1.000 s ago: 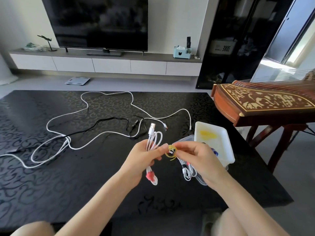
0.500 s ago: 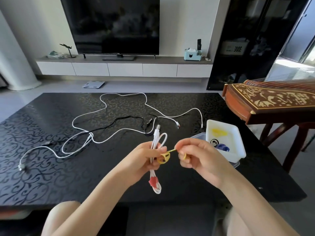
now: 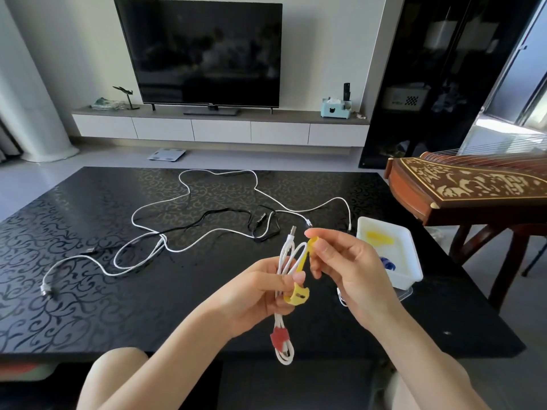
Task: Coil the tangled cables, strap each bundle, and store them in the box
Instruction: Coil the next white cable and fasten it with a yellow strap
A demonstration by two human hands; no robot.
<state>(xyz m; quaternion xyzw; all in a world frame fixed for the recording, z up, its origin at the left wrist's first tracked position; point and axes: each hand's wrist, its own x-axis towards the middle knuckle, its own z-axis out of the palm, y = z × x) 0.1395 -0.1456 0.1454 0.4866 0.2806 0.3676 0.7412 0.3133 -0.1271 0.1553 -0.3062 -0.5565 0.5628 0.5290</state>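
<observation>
Left hand (image 3: 254, 294): fingers closed around a coiled white cable (image 3: 285, 261), held upright above the near edge of the black table (image 3: 88, 291); the thumb presses the slotted end of a yellow strap (image 3: 297, 295) against the bundle.
Right hand (image 3: 349, 267): thumb and forefinger pinch the upper end of the yellow strap, pulled up beside the top loops of the coil; the other fingers are loosely curled.
Coiled white cable: 1 USB plug sticks up from the top; a red strap (image 3: 279, 338) already wraps the lower part, and the bottom loop hangs below the left hand.
Loose cables: a long white cable (image 3: 225, 229) sprawls across the middle of the table, tangled with a black cable (image 3: 207, 216).
Box (image 3: 411, 261): white, open, on the table just right of the right hand, with a yellow piece and a blue piece inside.
Another white cable (image 3: 341, 297): only a bit shows, beside the box and behind the right hand.
</observation>
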